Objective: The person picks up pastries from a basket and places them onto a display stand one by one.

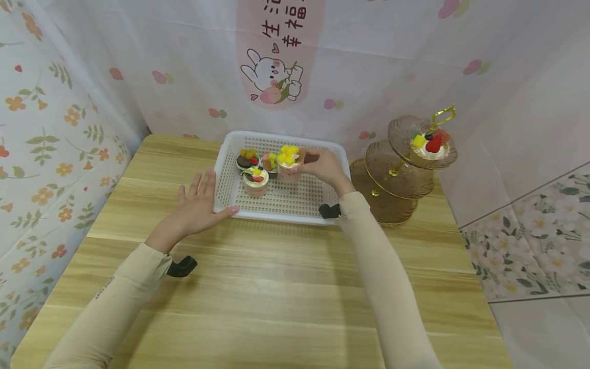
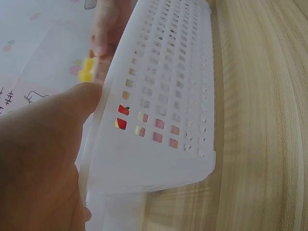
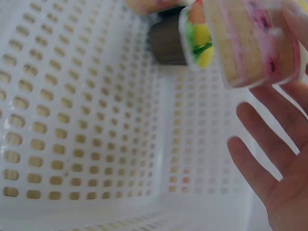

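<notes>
My right hand (image 1: 322, 166) pinches a clear dessert cup (image 1: 289, 163) with yellow fruit cubes on top, held over the white basket (image 1: 295, 217). Layers of sponge and pink filling show through the cup (image 3: 257, 43) in the right wrist view. Inside the basket stand a cream cup with strawberry (image 1: 255, 183), a dark cupcake with fruit (image 1: 247, 159) and another fruit-topped cupcake (image 1: 269, 163) in a dark case. My left hand (image 1: 195, 205) rests on the basket's left front corner, fingers spread and straight, its thumb on the rim.
A tiered brown see-through stand (image 1: 401, 189) with a gold handle stands right of the basket. On its top tier sits a fruit-topped cream dessert (image 1: 430, 146). The wooden table (image 1: 258, 292) reaches back to a printed cloth (image 1: 184, 87).
</notes>
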`<state>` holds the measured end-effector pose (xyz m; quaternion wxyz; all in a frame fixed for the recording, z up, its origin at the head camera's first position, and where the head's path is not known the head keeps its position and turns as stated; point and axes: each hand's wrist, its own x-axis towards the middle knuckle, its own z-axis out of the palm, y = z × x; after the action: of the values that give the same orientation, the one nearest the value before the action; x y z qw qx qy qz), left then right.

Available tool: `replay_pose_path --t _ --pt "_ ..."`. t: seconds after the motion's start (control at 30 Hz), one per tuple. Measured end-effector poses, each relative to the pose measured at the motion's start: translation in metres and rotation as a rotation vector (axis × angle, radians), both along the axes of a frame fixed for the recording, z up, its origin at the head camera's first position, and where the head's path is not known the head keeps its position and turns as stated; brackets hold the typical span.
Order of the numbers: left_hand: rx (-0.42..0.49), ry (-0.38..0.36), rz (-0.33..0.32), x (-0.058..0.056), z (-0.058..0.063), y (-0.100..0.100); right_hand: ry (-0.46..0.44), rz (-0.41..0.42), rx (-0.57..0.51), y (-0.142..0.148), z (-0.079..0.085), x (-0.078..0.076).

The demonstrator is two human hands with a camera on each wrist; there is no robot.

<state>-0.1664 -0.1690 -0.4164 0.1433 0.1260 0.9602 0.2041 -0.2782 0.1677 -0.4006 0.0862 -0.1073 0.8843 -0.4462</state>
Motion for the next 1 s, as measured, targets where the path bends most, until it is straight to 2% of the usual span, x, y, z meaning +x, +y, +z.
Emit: replay_pose_path --t 0.23,0.33,0.47,0.8,1.0 --pt "0.006 -0.007 -0.002 0.0 0.0 0.0 0.117 -0.072 -0.027 0.003 0.027 0.013" --pt "0.006 -0.008 -0.001 0.0 0.001 0.0 0.162 -0.091 -0.039 0.005 0.034 0.02" --pt "0.006 -0.008 0.0 0.001 0.002 0.0 0.238 -0.156 -0.041 0.009 0.042 0.033" --pt "0.0 -0.003 -0.003 0.002 0.002 0.001 0.436 -0.37 0.002 0.031 0.056 0.079" --pt "-0.001 -0.004 -0.003 0.003 0.002 0.001 0.488 -0.509 0.003 0.054 0.058 0.104"
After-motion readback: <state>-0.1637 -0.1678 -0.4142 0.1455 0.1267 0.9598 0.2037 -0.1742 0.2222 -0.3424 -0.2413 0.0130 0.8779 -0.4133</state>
